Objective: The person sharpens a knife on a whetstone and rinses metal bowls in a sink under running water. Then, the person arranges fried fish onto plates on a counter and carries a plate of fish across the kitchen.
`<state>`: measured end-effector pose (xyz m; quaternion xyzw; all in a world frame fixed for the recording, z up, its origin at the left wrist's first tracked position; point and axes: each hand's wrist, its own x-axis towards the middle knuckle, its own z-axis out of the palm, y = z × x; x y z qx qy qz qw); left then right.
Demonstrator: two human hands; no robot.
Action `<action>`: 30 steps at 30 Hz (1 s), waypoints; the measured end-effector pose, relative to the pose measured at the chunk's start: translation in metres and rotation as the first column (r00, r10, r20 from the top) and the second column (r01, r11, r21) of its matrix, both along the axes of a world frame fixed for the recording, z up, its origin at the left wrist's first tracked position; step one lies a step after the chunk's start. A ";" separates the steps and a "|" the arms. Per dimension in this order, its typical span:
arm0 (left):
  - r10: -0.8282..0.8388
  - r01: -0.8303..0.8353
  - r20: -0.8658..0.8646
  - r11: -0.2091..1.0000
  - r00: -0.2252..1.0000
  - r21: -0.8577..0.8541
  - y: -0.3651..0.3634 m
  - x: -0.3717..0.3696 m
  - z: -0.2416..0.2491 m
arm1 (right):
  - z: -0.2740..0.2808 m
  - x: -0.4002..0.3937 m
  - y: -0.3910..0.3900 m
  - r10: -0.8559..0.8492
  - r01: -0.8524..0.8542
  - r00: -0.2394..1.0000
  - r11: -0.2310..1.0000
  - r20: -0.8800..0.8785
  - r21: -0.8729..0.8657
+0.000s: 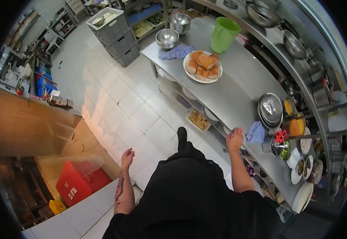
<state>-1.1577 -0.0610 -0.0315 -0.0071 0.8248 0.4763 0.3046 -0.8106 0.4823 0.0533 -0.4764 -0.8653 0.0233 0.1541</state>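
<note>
My left hand (128,157) hangs over the tiled floor, its fingers curled together; whether anything small is in them cannot be made out. My right hand (234,140) is at the front edge of the steel counter (237,95), near a crumpled blue cloth (255,132). Its fingers look bent, and nothing can be seen in them. Farther along the counter, a white plate (187,72) bears several orange-topped pieces of food (205,61). Behind it stands a green jug (224,34). Stacked metal bowls (270,109) sit beyond the blue cloth.
Grey crates (121,47) stand on the floor beyond the counter's far end. A red box (82,184) lies at lower left. Red scissors (281,136), containers and small plates crowd the counter's right end. A container of food (199,120) rests on the shelf below.
</note>
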 end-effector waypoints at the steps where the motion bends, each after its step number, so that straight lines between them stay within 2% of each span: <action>1: 0.007 -0.007 -0.005 1.000 1.000 -0.005 0.002 -0.001 -0.012 | 0.001 -0.006 0.002 0.007 -0.007 1.000 1.000 -0.005 -0.005; 3: -0.095 0.098 0.066 0.995 0.993 -0.038 -0.002 0.005 -0.039 | 0.010 -0.015 0.007 -0.053 0.053 0.999 0.999 0.006 -0.003; 5: -0.091 0.131 0.249 0.980 0.964 -0.148 0.006 0.025 -0.020 | 0.034 -0.023 0.014 -0.061 0.063 0.998 0.995 0.032 -0.077; 7: -0.073 0.145 0.406 0.978 0.911 -0.149 -0.016 0.045 -0.067 | 0.052 -0.040 0.037 -0.066 0.074 0.996 0.988 0.056 -0.137; 9: -0.067 0.216 0.496 0.944 0.866 -0.249 -0.012 0.058 -0.038 | 0.065 -0.056 0.066 -0.100 0.201 0.936 0.940 0.339 -0.277; 11: -0.075 0.262 0.525 0.920 0.848 -0.292 0.008 0.057 0.002 | 0.075 -0.081 0.098 -0.081 0.200 0.924 0.936 0.375 -0.289; 13: -0.074 0.310 0.563 0.890 0.823 -0.336 0.020 0.049 0.008 | 0.075 -0.104 0.135 0.214 0.042 0.832 0.896 0.511 -0.443; 14: -0.081 0.366 0.603 0.855 0.793 -0.366 0.024 0.037 -0.002 | 0.081 -0.122 0.147 0.302 -0.003 0.805 0.863 0.511 -0.506; 15: -0.086 0.421 0.641 0.818 0.763 -0.391 0.030 0.024 -0.011 | 0.093 -0.148 0.153 0.310 -0.010 0.799 0.863 0.515 -0.504; 16: -0.150 0.408 0.579 0.845 0.801 -0.347 0.028 0.012 -0.041 | 0.104 -0.176 0.155 0.312 0.048 0.847 0.762 0.431 -0.646; 17: -0.140 0.322 0.505 0.900 0.852 -0.293 0.021 -0.001 -0.085 | 0.109 -0.201 0.153 0.294 0.091 0.891 0.632 0.347 -0.769; 18: -0.074 0.272 0.495 0.900 0.866 -0.341 0.045 -0.027 -0.076 | 0.108 -0.219 0.147 0.298 0.088 0.889 0.634 0.348 -0.769; 20: -0.077 0.162 0.303 0.950 0.950 -0.267 0.076 -0.072 -0.086 | 0.101 -0.247 0.129 0.385 -0.052 0.864 0.711 0.325 -0.702; 21: -0.124 0.177 0.213 0.951 0.969 -0.253 0.089 -0.097 -0.099 | 0.101 -0.261 0.118 0.376 -0.043 0.866 0.712 0.329 -0.700; 23: -0.201 0.252 0.192 0.922 0.961 -0.294 0.118 -0.152 -0.116 | 0.101 -0.287 0.096 0.390 0.008 0.783 0.772 0.484 -0.635; 25: -0.277 0.313 0.174 0.922 0.945 -0.230 0.146 -0.203 -0.121 | 0.097 -0.300 0.083 0.343 0.054 0.788 0.789 0.512 -0.613; 26: -0.306 0.342 0.180 0.912 0.935 -0.226 0.159 -0.229 -0.119 | 0.094 -0.305 0.079 0.249 0.118 0.817 0.811 0.520 -0.574; 27: -0.373 0.411 0.186 0.877 0.909 -0.248 0.173 -0.254 -0.113 | 0.092 -0.309 0.077 0.151 0.185 0.837 0.826 0.526 -0.533; 29: -0.473 0.509 0.190 0.820 0.860 -0.260 0.195 -0.298 -0.113 | 0.086 -0.313 0.077 0.069 0.244 0.850 0.828 0.523 -0.505; 30: -0.538 0.549 0.121 0.789 0.834 -0.275 0.201 -0.323 -0.121 | 0.083 -0.312 0.076 0.015 0.275 0.858 0.831 0.513 -0.484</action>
